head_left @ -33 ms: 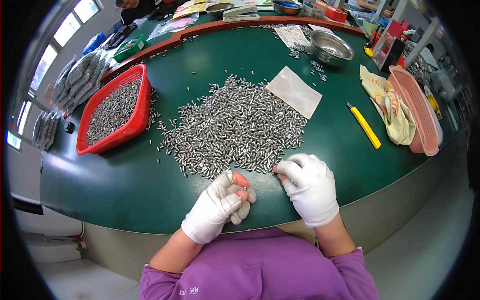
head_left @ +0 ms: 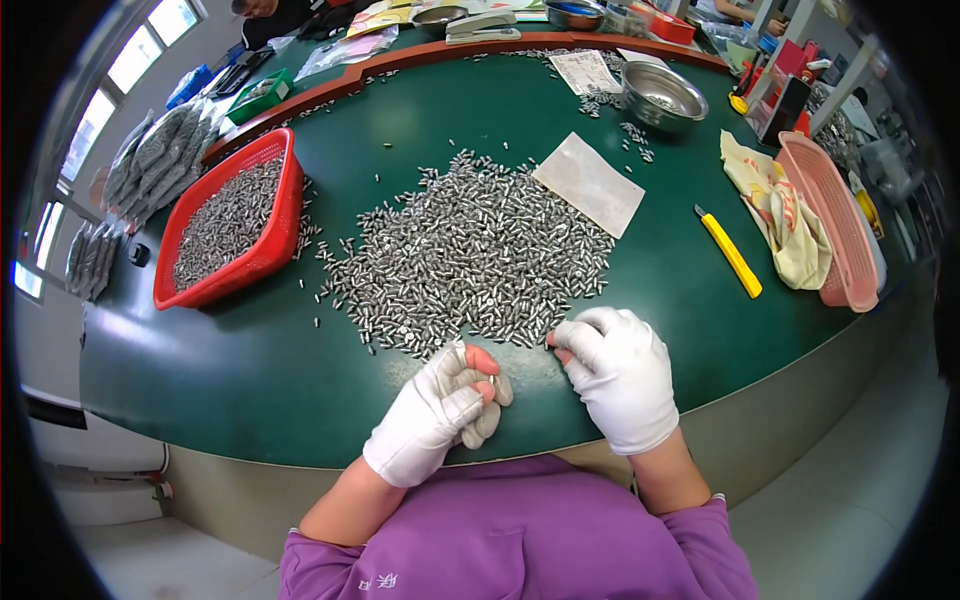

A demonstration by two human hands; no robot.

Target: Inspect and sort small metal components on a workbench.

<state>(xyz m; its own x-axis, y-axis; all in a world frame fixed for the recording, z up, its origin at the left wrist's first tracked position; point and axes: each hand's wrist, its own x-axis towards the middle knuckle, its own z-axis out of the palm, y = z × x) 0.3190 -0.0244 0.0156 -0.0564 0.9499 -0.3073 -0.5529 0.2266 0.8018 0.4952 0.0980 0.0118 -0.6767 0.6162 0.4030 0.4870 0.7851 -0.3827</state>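
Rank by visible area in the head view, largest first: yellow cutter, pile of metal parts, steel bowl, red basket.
1. pile of metal parts
2. red basket
3. steel bowl
4. yellow cutter

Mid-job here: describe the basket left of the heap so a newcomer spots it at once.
Find the green table, then the broad heap of small metal pieces at its middle. Left of that heap stands a deep basket. Unlike the small green tray beyond it and the pale pink basket at far right, it is bright red and holds many metal pieces.
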